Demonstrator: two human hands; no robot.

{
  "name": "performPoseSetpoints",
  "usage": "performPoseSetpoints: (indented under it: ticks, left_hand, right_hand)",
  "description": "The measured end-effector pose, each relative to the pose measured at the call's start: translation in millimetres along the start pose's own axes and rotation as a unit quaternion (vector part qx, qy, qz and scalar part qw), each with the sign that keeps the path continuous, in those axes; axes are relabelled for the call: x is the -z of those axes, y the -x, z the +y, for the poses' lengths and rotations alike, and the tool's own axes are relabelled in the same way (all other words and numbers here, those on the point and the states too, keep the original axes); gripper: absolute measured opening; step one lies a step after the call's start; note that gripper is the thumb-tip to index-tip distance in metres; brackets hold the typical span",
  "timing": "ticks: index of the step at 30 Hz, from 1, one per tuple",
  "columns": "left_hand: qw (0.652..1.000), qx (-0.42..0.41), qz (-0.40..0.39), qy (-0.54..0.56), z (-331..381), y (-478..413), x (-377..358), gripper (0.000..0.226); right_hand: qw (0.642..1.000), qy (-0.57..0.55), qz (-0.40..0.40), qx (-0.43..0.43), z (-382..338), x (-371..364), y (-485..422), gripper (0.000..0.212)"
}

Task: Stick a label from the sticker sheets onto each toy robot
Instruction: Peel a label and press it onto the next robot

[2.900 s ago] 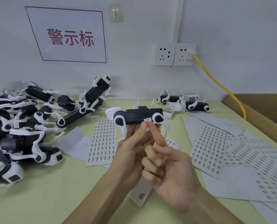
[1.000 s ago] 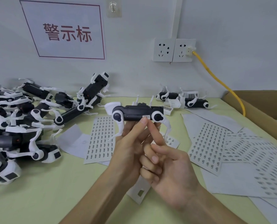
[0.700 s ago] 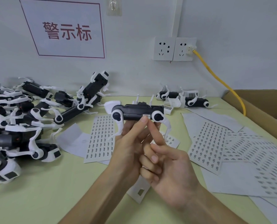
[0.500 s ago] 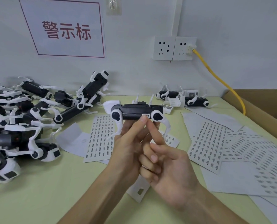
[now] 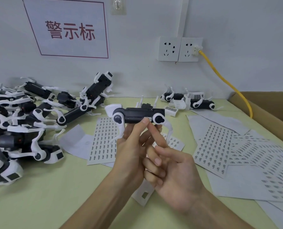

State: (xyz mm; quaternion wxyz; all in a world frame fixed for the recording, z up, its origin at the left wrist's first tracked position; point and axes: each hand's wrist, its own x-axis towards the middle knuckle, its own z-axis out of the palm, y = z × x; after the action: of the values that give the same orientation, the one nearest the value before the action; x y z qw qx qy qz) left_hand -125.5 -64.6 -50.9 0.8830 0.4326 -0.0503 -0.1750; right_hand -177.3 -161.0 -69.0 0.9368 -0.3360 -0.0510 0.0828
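My left hand (image 5: 132, 146) holds a black-and-white toy robot (image 5: 135, 115) up over the table, gripping it from below with the thumb on its side. A small white label (image 5: 148, 119) sits on the robot's black body beside that thumb. My right hand (image 5: 168, 169) is just below, its index finger stretched up to the label's edge, the other fingers curled and holding nothing. Sticker sheets lie flat behind the hands, one sheet (image 5: 102, 139) left of centre and other sheets (image 5: 220, 142) to the right.
A pile of toy robots (image 5: 27, 119) fills the left side of the green table (image 5: 46, 195). Two more robots (image 5: 188, 100) lie by the wall. A cardboard box (image 5: 269, 109) stands at the right, with a yellow cable (image 5: 223, 80) running to a wall socket.
The robot and both hands have kept almost the same pose. The robot drifted slightly left, and my left thumb now covers part of the label.
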Motion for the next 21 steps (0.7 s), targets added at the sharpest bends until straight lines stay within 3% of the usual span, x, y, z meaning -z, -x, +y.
performPoseSetpoints:
  ticks: [3,6,11,14,21]
  left_hand:
    - [0.999,-0.018,0.029,0.003,-3,-3,2,0.044]
    - [0.998,-0.055,0.043,0.006,-5,-7,2,0.035]
    - [0.992,-0.099,0.077,0.001,-5,-16,7,0.01]
    - [0.992,-0.094,0.082,-0.02,-5,-18,9,0.011]
    - [0.994,-0.07,-0.018,-0.076,-9,-16,8,0.019]
  right_hand:
    - [1.0,-0.007,0.005,-0.007,0,0,0,0.051]
    - [0.999,0.014,0.035,-0.01,2,1,-1,0.048]
    - [0.963,0.07,0.257,0.027,4,11,-7,0.029]
    - [0.938,0.116,0.316,0.086,-5,16,-6,0.028]
    - [0.897,0.338,0.217,0.187,-16,2,-4,0.022]
